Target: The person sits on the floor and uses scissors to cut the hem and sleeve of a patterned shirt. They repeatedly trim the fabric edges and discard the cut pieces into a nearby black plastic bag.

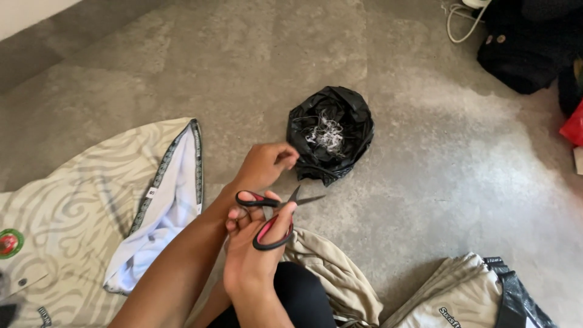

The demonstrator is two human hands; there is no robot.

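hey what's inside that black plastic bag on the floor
The open black plastic bag holds a loose tangle of pale thread-like scraps near its mouth. Anything deeper is hidden by the bag's crumpled folds.

The scissors (270, 212) have black handles lined in red and dark blades. The plastic bag (331, 130) is glossy black, holding whitish-grey thread scraps (326, 136). The garment (91, 200) is beige with pale zebra-like swirls, black patterned trim and white lining. The floor (425, 182) is mottled grey.

White cable (460, 23) and dark bag (527, 45) lie top right.
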